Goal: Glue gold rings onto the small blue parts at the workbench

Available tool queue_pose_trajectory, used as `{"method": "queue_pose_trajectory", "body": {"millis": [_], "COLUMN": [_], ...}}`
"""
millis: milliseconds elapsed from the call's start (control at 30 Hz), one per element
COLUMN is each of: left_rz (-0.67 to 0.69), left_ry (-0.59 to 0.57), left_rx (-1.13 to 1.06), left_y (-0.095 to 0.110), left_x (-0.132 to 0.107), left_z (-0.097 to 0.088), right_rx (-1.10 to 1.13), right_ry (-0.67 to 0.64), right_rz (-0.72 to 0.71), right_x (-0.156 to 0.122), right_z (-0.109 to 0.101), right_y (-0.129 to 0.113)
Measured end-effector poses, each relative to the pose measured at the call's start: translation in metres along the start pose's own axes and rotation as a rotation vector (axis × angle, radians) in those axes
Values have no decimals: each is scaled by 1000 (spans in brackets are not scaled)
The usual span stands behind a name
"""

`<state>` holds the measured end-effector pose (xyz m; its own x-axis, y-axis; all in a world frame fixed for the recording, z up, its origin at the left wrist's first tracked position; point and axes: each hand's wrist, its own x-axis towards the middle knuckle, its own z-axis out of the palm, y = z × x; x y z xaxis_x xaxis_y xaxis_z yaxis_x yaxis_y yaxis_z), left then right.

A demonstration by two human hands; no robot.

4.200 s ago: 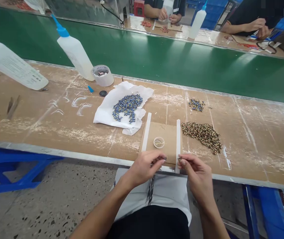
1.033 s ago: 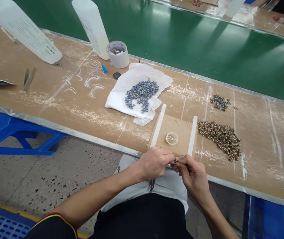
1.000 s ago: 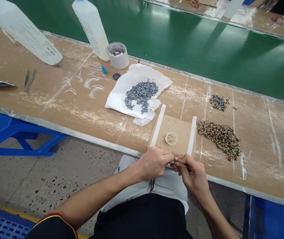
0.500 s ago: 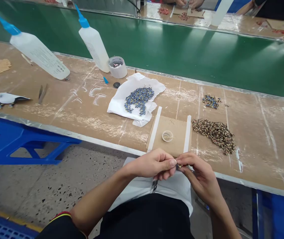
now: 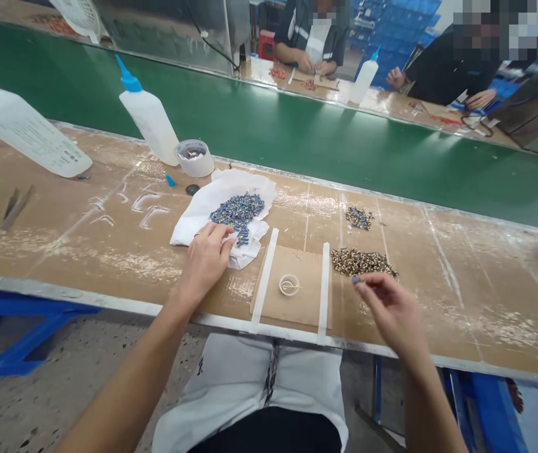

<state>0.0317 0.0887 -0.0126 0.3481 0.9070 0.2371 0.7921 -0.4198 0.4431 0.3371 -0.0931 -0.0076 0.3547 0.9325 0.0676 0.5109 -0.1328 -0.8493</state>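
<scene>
My left hand (image 5: 207, 259) rests at the near edge of a pile of small blue and gold pieces (image 5: 239, 211) lying on crumpled white paper (image 5: 190, 221). Its thumb and forefinger are apart at the pile, fingers bent, and I see nothing held between them. Over the table on the right, my right hand (image 5: 389, 305) pinches a small dark blue piece (image 5: 356, 280) between thumb and forefinger. Just behind that hand lies a heap of small brown and gold pieces (image 5: 360, 261). Between my hands, a small round cup (image 5: 289, 285) holding a thin curved strip stands on a cardboard sheet (image 5: 292, 311).
A smaller blue pile (image 5: 358, 218) lies at the back right. White bottles with blue nozzles (image 5: 150, 123) and a tape roll (image 5: 196, 158) stand at the back left, beside tweezers (image 5: 16, 207). Beyond runs a green belt (image 5: 297, 135), with two people working across it.
My hands have parted from their meeting point at the table's front edge. The left went to the blue pile, the right toward the brown heap. The view has tipped up and turned right.
</scene>
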Motion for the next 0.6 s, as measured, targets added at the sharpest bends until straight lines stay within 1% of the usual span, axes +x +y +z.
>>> {"method": "queue_pose_trajectory", "body": {"millis": [33, 100, 133, 200, 267, 300, 367, 433, 533, 567, 600], "left_rz": [14, 22, 20, 10, 8, 8, 12, 11, -11, -24, -33], "left_ry": [-7, -38, -56, -84, -105, -110, -117, -110, -101, -106, -115], "left_rx": [59, 123, 137, 145, 138, 129, 92, 45, 3, -1, -4], "left_y": [-7, -16, -17, -17, -15, -14, -15, -18, -23, -25, -27], "left_x": [6, 15, 17, 19, 19, 20, 20, 21, 23, 25, 26], "left_z": [3, 7, 8, 8, 6, 5, 1, -2, -6, -7, -7], "right_rx": [-81, -232, -249, -262, -266, -267, -261, -242, -169, -102, -16], "right_ry": [85, 229, 253, 250, 230, 227, 230, 220, 190, 150, 68], "right_rz": [-4, -6, -16, -30, -41, -46, -58, -69, -44, -41, -50], "right_x": [24, 74, 98, 138, 160, 164, 156, 127, 58, 32, 7], "right_z": [-9, -23, -27, -31, -32, -32, -34, -36, -37, -35, -34], "right_y": [7, 19, 25, 33, 36, 36, 34, 31, 26, 24, 20]}}
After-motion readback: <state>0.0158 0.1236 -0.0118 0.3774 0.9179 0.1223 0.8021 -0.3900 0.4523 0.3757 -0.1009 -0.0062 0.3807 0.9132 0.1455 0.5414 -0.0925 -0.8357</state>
